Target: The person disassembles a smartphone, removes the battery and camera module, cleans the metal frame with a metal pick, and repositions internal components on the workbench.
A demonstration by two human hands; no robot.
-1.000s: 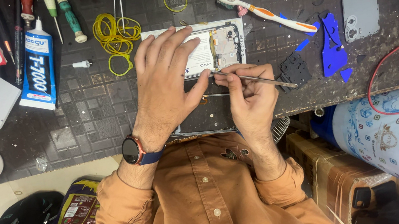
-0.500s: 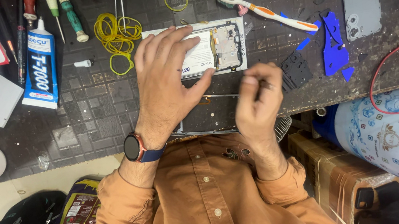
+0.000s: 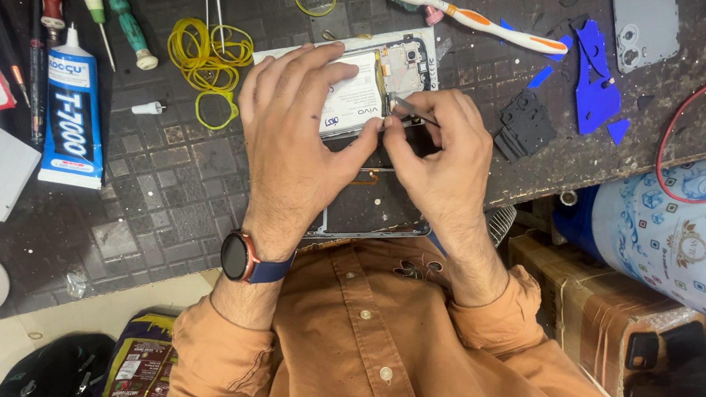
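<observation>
Head view, right hand [image 3: 440, 152] shifted onto phone [image 3: 354, 85], tweezers [image 3: 415, 110] raised

dark gridded worktop [image 3: 163, 191] | pale floor [image 3: 88, 316] (perhaps tiled) | even light

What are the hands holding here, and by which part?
The right hand pinches thin metal tweezers near their middle, tips at the opened phone. The left hand grips nothing; it lies flat on the phone.
</observation>
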